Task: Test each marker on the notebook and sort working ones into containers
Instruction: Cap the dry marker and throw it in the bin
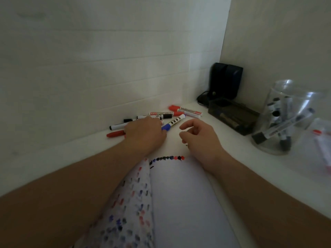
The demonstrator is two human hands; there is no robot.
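While pile of markers [157,116] lies on table [223,140] against wall, next marker is being picked, by judgement. Left hand [145,134] laid over pile, fingers hidden; grip cannot be told. Right hand [198,136] hovers loosely curled, nothing held. Notebook [179,194] lies nearer, scribbled along top. Clear jar [284,119] at right holds sorted markers. Next: one marker lifted, uncapped, tested.

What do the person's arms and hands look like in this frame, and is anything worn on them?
Both forearms are bare, with no sleeves, gloves or watch visible. The left hand shows no jewellery. The right hand has a small dark spot near one of its fingers, possibly a ring, but it is too small to tell.
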